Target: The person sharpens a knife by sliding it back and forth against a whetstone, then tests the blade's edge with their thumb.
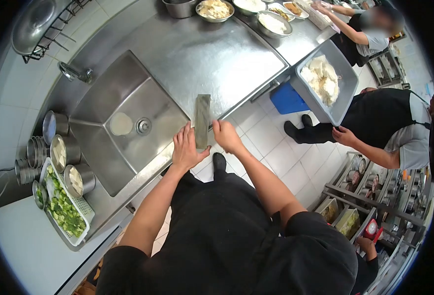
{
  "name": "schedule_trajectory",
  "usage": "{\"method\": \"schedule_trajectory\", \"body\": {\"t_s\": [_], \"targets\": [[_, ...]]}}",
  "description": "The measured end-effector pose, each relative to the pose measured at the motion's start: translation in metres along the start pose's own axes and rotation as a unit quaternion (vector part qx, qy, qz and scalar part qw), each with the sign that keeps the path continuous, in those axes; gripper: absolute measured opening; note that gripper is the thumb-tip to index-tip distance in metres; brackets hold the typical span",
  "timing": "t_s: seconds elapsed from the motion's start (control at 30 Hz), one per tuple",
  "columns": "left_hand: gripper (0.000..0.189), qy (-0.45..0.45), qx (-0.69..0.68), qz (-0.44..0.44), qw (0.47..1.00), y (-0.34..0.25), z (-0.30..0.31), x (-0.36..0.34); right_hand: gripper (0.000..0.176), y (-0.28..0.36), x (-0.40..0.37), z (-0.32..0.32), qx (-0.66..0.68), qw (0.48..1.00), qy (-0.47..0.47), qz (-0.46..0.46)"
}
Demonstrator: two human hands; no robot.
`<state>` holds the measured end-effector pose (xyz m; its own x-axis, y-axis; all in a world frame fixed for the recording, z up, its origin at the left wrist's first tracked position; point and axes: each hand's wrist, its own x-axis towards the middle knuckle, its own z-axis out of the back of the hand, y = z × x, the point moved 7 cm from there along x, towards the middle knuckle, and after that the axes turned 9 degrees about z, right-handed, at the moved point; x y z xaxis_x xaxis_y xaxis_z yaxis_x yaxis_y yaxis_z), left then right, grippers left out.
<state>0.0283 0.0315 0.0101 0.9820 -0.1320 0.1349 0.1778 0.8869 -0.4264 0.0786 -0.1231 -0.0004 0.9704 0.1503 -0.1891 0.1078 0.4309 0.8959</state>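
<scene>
A long grey-green block, which looks like a sharpening stone (202,118), lies across the counter's front edge, its near end jutting over the floor. My left hand (185,150) is against its left side, fingers stretched along it and thumb at the near end, gripping it. On the other side my right hand (228,137) is closed, its knuckles close to the stone's right edge. Whatever is inside those fingers is hidden from above. Left of my hands is the steel sink (113,167), with a whitish patch near its drain.
A faucet (74,73) rises behind the sink. Metal pots (64,150) and a white basket of broccoli (67,211) stand at left. Food bowls (214,11) line the back counter. At right a person (384,118) holds a grey tub (347,81); another person (362,34) works behind.
</scene>
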Motion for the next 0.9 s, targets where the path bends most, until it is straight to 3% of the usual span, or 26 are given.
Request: {"method": "schedule_trajectory", "body": {"t_s": [0.07, 0.13, 0.17, 0.27, 0.37, 0.4, 0.47, 0.5, 0.53, 0.6, 0.63, 0.67, 0.73, 0.8, 0.9], "targets": [[0.089, 0.003, -0.008, 0.001, 1.000, 0.000, 0.000, 0.001, 0.047, -0.012, 0.000, -0.008, -0.017, 0.999, 0.017, -0.046], [0.088, 0.001, -0.016, -0.004, 1.000, -0.001, 0.002, 0.003, 0.047, -0.002, -0.008, -0.025, -0.122, 0.984, 0.003, 0.133], [0.088, 0.008, -0.008, 0.006, 1.000, -0.001, 0.001, 0.003, 0.047, -0.010, -0.027, -0.035, -0.111, 0.991, 0.051, 0.055], [0.089, 0.006, 0.003, 0.006, 1.000, 0.001, -0.001, 0.007, 0.050, -0.003, -0.019, -0.026, -0.104, 0.991, 0.056, 0.062], [0.091, 0.009, 0.007, -0.001, 1.000, -0.001, -0.002, -0.002, 0.052, 0.025, -0.003, -0.007, -0.048, 0.992, 0.067, -0.094], [0.092, 0.015, 0.009, 0.001, 1.000, 0.000, -0.002, 0.002, 0.052, 0.001, -0.005, -0.023, -0.129, 0.988, 0.037, 0.078], [0.092, 0.015, 0.020, 0.010, 1.000, 0.001, 0.000, 0.008, 0.052, 0.007, -0.037, -0.033, -0.147, 0.977, 0.040, 0.147], [0.090, 0.008, 0.023, 0.003, 1.000, -0.001, 0.003, 0.009, 0.048, 0.013, -0.039, -0.025, -0.131, 0.986, 0.079, 0.060], [0.088, 0.006, 0.025, 0.000, 1.000, -0.004, 0.004, 0.002, 0.048, 0.030, -0.029, -0.016, -0.132, 0.986, 0.087, 0.056], [0.087, 0.001, 0.022, 0.006, 1.000, -0.005, 0.002, -0.005, 0.049, 0.030, -0.005, 0.000, -0.068, 0.991, 0.070, -0.094], [0.087, -0.003, 0.024, 0.002, 1.000, -0.006, 0.003, -0.004, 0.050, 0.017, -0.001, -0.009, -0.074, 0.992, 0.069, -0.069], [0.087, -0.010, 0.028, -0.006, 1.000, -0.005, 0.005, 0.002, 0.049, -0.008, -0.005, -0.028, -0.130, 0.987, 0.064, 0.073], [0.087, -0.008, 0.036, 0.003, 0.999, -0.003, 0.006, 0.009, 0.049, 0.007, -0.042, -0.032, -0.167, 0.973, 0.045, 0.153], [0.087, -0.012, 0.033, -0.003, 0.999, -0.003, 0.002, 0.000, 0.047, 0.010, -0.036, -0.025, -0.148, 0.980, 0.079, 0.104], [0.086, -0.004, 0.025, -0.003, 1.000, -0.005, 0.000, -0.002, 0.045, 0.024, -0.007, -0.007, -0.051, 0.981, 0.106, -0.154]]}}
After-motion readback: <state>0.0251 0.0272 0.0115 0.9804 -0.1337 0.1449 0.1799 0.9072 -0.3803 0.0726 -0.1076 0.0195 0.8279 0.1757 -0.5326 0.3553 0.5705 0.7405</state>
